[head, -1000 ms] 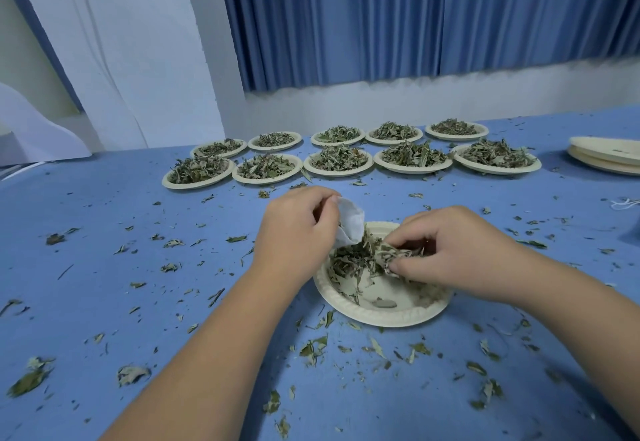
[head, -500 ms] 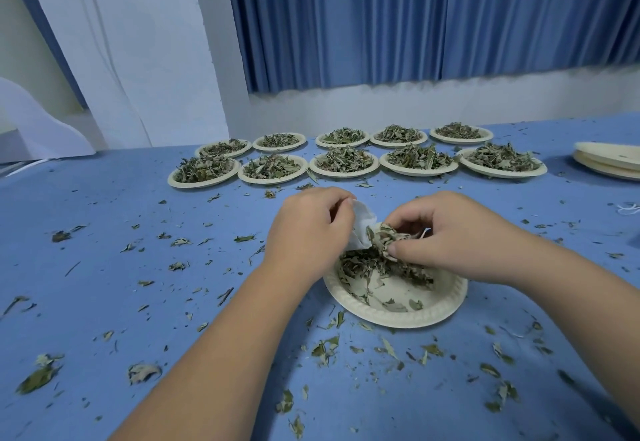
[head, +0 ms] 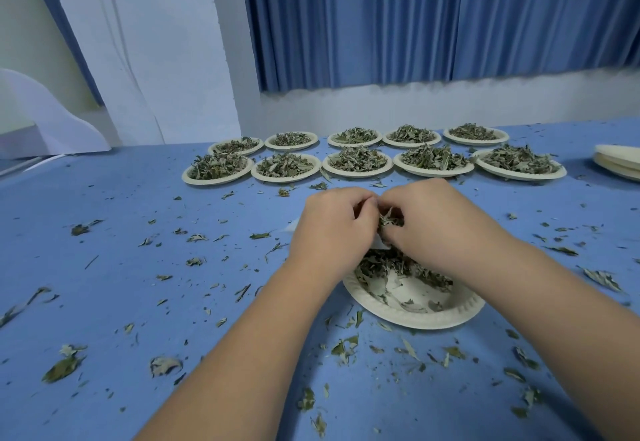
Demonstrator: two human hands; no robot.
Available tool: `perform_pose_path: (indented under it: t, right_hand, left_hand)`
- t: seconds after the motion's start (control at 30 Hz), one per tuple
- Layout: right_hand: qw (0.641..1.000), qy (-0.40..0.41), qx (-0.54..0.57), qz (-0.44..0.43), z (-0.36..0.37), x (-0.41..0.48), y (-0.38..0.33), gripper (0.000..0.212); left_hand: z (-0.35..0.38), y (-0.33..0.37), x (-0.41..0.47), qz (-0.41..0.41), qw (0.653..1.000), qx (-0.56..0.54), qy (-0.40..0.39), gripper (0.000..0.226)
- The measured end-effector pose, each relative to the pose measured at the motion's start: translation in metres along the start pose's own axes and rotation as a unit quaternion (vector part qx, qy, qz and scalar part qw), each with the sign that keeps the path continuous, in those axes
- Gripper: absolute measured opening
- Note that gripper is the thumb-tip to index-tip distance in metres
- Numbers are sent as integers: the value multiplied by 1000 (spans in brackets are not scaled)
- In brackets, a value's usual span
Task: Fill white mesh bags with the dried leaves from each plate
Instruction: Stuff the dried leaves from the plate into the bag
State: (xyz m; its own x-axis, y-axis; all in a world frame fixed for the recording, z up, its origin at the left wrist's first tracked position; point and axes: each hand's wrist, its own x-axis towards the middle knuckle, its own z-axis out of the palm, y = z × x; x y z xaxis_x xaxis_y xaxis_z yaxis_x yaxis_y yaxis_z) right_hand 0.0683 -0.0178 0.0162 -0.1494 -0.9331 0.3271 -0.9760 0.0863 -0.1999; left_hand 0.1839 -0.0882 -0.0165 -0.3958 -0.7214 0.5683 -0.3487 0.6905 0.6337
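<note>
Closest to me, the blue table (head: 104, 302) is littered with leaf crumbs (head: 343, 347), thickest around the front edge of the near plate (head: 426, 321). That plate sits just under the person's wrists, and the dried leaves (head: 398, 267) left in it are heaped toward its far side, with bare pale bottom showing at the front.

Above the plate's far rim the two hands meet, knuckles almost touching. The left hand (head: 332, 229) has its fingers curled tight around the white mesh bag (head: 379, 243), of which only a small white corner peeks out below, between the hands; the mouth of the bag is hidden from where I stand. The right hand (head: 440, 222) has its fingers bent inward, pinching a tuft of leaves (head: 389, 220) right against the left hand's fingers.

Further back, ten full plates (head: 356, 173) stand in two rows of five, each piled with leaves. Off to the right edge lies a stack of empty plates (head: 616, 163). Behind the table hang a pleated blue curtain (head: 415, 17) and, to its left, a white panel (head: 145, 42).
</note>
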Motion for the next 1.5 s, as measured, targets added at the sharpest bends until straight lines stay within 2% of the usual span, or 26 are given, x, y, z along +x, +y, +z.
perform_pose_path:
  t: [0.2, 0.33, 0.53, 0.73, 0.87, 1.07, 1.3, 1.5]
  right_hand:
    - [997, 66, 33, 7, 11, -6, 4, 10]
    - [998, 58, 33, -6, 13, -5, 5, 16]
    - [988, 61, 139, -33, 9, -13, 11, 20]
    - [981, 86, 171, -19, 14, -10, 13, 12]
    - [961, 49, 272, -11, 12, -12, 22, 22]
    - [949, 60, 308, -20, 11, -11, 24, 28]
    - [951, 101, 288, -45, 14, -9, 21, 18]
    - [966, 123, 226, -22, 15, -5, 22, 10]
  left_hand:
    - [2, 1, 1, -26, 999, -20, -5, 26]
    - [4, 3, -1, -29, 999, -28, -8, 25]
    - [2, 4, 0, -50, 998, -36, -6, 24]
    - [2, 5, -1, -54, 998, -37, -7, 24]
    - [1, 4, -1, -52, 998, -41, -5, 23]
    - [1, 4, -2, -58, 997, -53, -3, 22]
    - [1, 7, -2, -64, 995, -74, 1, 22]
    - [2, 8, -3, -68, 994, -84, -10, 22]
